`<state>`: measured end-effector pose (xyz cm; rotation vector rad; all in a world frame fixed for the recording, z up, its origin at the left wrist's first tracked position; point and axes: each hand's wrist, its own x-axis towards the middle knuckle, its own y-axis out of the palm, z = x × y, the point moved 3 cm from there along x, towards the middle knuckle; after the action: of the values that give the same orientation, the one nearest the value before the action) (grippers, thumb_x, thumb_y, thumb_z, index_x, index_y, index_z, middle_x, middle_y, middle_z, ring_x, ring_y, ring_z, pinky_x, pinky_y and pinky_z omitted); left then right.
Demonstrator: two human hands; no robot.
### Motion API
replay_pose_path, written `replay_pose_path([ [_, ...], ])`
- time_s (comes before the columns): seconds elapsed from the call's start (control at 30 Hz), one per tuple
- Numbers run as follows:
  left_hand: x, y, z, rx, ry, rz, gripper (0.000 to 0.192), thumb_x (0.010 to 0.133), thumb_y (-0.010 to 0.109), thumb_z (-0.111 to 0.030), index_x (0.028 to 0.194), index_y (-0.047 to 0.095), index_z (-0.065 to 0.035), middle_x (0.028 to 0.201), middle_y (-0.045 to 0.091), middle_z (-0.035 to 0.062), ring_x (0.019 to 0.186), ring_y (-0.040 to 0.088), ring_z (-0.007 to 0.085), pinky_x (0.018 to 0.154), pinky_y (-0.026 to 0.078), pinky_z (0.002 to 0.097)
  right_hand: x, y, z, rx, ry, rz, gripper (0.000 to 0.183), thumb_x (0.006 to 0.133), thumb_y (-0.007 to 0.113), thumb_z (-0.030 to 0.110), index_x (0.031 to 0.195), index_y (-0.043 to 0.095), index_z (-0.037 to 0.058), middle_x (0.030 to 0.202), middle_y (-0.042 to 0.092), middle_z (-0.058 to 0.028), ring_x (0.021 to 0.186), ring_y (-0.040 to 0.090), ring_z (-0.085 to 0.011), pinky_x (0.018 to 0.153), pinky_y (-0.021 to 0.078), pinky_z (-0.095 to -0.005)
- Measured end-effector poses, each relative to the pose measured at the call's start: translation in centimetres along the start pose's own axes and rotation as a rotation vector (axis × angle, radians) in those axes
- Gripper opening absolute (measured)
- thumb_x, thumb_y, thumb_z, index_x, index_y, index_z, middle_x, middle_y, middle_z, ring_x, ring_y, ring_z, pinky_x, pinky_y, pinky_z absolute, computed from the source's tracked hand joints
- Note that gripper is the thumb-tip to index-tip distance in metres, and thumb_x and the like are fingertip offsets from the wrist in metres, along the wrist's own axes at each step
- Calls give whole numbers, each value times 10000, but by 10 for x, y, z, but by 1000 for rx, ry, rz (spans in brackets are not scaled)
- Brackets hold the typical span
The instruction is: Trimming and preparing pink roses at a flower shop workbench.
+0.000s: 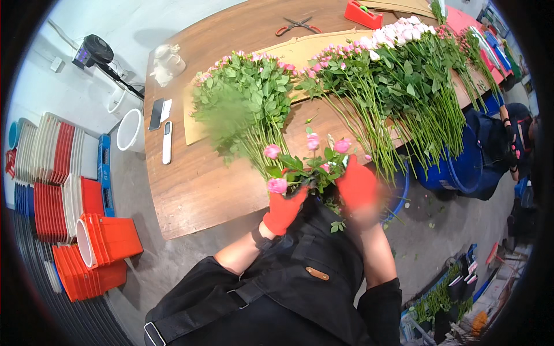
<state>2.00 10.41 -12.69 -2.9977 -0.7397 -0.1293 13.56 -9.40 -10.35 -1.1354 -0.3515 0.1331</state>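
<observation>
My left hand, in a red glove, is closed around the stems of several pink roses at the near edge of the wooden table. Close to its right, my right hand, also gloved in red, is at the leaves and stems of the same roses; its fingers are partly hidden, so its grip is unclear. A leafy bunch of small pink roses lies beyond my left hand. Farther right, long-stemmed pink and pale roses lie in a row with stems over the table edge.
Scissors and a red tape dispenser are at the far side. A phone and a white handheld device lie left. Blue buckets stand below the right edge, near another person's arm. Stacked crates stand left.
</observation>
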Motion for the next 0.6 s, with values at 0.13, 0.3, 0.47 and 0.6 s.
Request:
replay_pose_path([
  [0.13, 5, 3, -33, -308, -155, -28, 456, 915, 775, -61, 1328, 602, 22, 1195, 698, 103, 1100, 658, 164, 961, 537, 341, 32, 34, -3, -183, 5, 75, 580, 794, 865, 440, 1134, 560, 82, 956, 731, -151, 828, 741, -360, 671, 572, -480],
  [0.3, 12, 1, -46, -269, -91, -212, 355, 949, 754, -80, 1254, 630, 54, 1071, 731, 71, 932, 689, 139, 878, 559, 307, 32, 28, -2, -89, 29, 63, 576, 848, 824, 424, 1216, 551, 74, 1016, 717, -144, 885, 735, -345, 704, 579, -478],
  [0.47, 21, 6, -62, -454, -298, 37, 193, 993, 705, -99, 1123, 696, 43, 1004, 735, 37, 892, 679, 99, 792, 552, 284, 9, -31, 35, 1359, 252, 102, 644, 940, 726, 237, 1500, 457, 67, 1075, 716, -64, 1010, 699, -199, 840, 584, -373],
  [0.6, 20, 17, -57, -83, 61, 248, 351, 999, 665, -109, 1328, 626, 6, 1056, 707, 50, 887, 680, 126, 789, 579, 297, -1, -50, 37, 1514, 144, 98, 533, 940, 668, 51, 1455, 534, 16, 1183, 701, -48, 1104, 643, -133, 972, 525, -290],
])
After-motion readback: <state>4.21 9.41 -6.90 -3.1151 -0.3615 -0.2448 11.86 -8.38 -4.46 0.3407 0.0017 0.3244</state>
